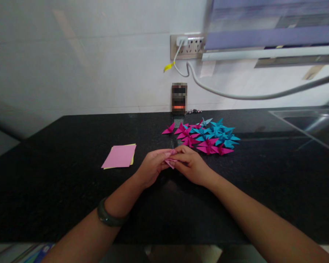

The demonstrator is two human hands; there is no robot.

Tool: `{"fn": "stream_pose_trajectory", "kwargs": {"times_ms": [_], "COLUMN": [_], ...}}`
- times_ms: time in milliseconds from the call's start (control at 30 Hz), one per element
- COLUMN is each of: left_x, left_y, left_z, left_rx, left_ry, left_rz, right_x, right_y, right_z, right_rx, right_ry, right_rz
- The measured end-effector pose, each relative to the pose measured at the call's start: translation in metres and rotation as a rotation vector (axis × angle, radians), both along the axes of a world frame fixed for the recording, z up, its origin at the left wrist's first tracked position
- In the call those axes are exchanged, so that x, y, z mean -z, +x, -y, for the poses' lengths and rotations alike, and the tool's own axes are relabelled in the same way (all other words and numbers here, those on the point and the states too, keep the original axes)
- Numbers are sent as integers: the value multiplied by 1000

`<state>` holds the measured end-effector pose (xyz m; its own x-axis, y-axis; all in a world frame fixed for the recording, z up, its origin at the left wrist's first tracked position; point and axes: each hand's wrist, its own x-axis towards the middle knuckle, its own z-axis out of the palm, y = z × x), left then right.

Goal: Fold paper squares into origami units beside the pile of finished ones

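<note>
Hand tip: looks like a crease getting pinched in, so I'd keep thumbs and fingertips of both hands right at the fold line, square the edges up first, then press. A piece this small probably slips easily, so short firm pinches beat one long swipe.
Sheets (119,156): flat pink stack with a yellow one peeking out underneath, lying on the dark table (71,190), off to the left of the hands.
Left hand (153,166): fingers curled in, nipping the left side of the pink fold. Dark band (108,216) on that wrist.
Pink fold (170,162): small, mostly hidden between the two hands, mid-table and low over it. Can't tell if it touches the top.
Right hand (190,164): closed down on the fold's right side, fingertips meeting the left hand's.
Cranes (208,137): finished magenta and blue ones in a loose pile just behind the right hand.
Phone (179,98): propped against the wall behind the pile.
Sink (312,120): far right edge.
</note>
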<state>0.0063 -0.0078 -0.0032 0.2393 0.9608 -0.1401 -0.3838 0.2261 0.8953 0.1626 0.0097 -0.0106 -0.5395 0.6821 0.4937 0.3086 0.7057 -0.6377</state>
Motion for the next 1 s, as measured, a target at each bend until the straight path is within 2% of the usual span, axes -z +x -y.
{"fn": "stream_pose_trajectory", "kwargs": {"times_ms": [133, 300, 433, 533, 667, 767, 900, 1000], "left_x": [-1, 2, 5, 7, 7, 5, 4, 5], "left_y": [-2, -3, -2, -2, 0, 0, -1, -3], "left_z": [0, -2, -3, -2, -1, 1, 0, -1], "left_rx": [39, -12, -34, -42, -15, 62, 83, 107], "left_ry": [6, 20, 33, 91, 148, 102, 3, -16], "left_rz": [8, -20, -42, -141, -268, -152, 81, 126], "right_x": [-5, -7, -2, 1, 4, 5, 3, 2], "right_y": [2, 1, -6, -12, -15, -15, -13, -14], "right_z": [3, 4, 5, 6, 5, 3, 2, 3], "right_rx": [-24, -44, 67, 159, 368, 380, 419, 424], "right_ry": [9, -27, -32, -50, -226, -321, -257, -296], "right_rz": [-3, 19, -22, -89, -219, -217, -172, -237]}}
